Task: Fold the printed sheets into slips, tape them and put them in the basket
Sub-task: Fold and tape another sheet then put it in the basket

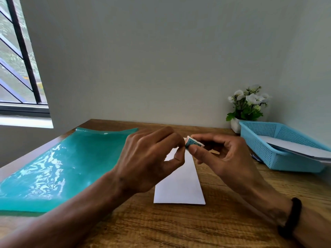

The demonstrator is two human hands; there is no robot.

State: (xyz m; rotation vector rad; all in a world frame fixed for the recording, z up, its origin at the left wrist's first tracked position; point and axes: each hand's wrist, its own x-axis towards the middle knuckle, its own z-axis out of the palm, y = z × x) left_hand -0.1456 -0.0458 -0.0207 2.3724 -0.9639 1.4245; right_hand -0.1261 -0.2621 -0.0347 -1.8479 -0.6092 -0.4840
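So the wooden table point(179, 230) carries everything: a glossy teal mat point(59, 165) spread along its left side, and the blue basket point(279, 158) at the right edge, near the far corner. White paper point(293, 146) already lies in that basket, sticking out over its near rim, though I cannot tell whether it is finished slips or sheets waiting their turn. A small pot of white flowers point(249, 104) stands just behind the basket against the wall.

In the middle of the table, just right of the mat, lies one folded slip point(180, 181), long and narrow, its far end under my hands. I judge its folding done; taping it and dropping it in the basket are both left.

My hands are raised above the slip's far end, nearly touching. My right hand point(220, 158) has thumb and fingers curled round a small roll of tape point(192, 143), holding it toward the left. My left hand point(152, 158) has its fingers curled, the fingertips point(180, 149) pinching at the roll's edge, I'd say picking at the tape's free end.
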